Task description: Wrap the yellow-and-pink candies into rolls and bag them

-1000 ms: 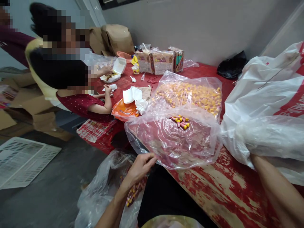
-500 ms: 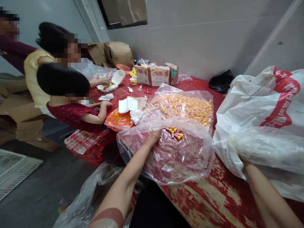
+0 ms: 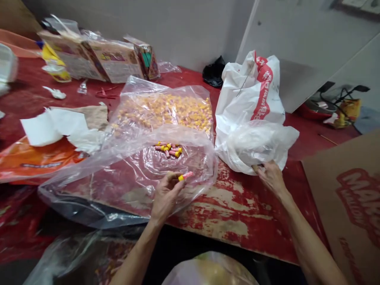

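Observation:
My left hand pinches a small pink tube with a yellow cap, held above the near part of a large clear plastic bag. Several more such tubes lie in a small pile near the bag's mouth, and a mass of them fills its far part. To the right, my right hand is at the lower edge of a white plastic bag with red print, beside the thin translucent bag at its opening. Its fingers are closed; what they grip is unclear.
A brown carton stands at the right. On the left lie an orange bag and white paper. Printed boxes and a black bag are near the wall. Another clear bag hangs below the table edge.
My view has swung right, leaving the other people out of sight. My left hand has come up with a tube. My right hand, earlier hidden by the white bag, now shows at its edge.

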Tool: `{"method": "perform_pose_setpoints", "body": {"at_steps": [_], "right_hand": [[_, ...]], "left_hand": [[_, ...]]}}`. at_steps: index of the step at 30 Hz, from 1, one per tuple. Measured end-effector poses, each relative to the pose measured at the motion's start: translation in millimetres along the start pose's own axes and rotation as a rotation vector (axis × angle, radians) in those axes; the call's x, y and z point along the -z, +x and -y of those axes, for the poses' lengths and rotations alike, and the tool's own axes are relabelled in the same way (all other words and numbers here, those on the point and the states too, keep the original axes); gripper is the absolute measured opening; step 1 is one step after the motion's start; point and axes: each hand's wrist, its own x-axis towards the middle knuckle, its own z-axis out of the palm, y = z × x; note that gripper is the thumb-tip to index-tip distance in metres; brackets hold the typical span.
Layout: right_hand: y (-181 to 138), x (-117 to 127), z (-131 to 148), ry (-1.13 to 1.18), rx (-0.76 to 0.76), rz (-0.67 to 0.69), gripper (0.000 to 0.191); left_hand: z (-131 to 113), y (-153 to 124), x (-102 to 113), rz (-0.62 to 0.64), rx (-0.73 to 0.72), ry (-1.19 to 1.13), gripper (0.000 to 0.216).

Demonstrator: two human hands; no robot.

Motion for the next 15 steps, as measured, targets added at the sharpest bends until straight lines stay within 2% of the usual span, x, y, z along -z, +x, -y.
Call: {"method": "perform_pose_setpoints", "body": {"at_steps": [2,4,7,11,15], "right_hand": [[-22,18,12,0.091,0.084,0.05,0.04],[-41,29,29,0.254,0.186,0.169,0.031],[-60,30,56,0.397,0.303,0.321,0.027],[-67,14,77,0.431,0.437,0.289,0.03],[-64,1,83,0.425,0.412,0.331,0.029]], "left_hand": [[-2,-17,-28,0.112,0.053,-0.044,0.026],[-2,-28,-50,0.193,0.074,-0.07,0.022],[3,-40,-70,0.26,0.089,-0.151,0.022],[14,-51,-73,0.276,0.103,-0.25,0.021],[18,-56,-67,0.268,0.123,-0.222,0.019]]}}
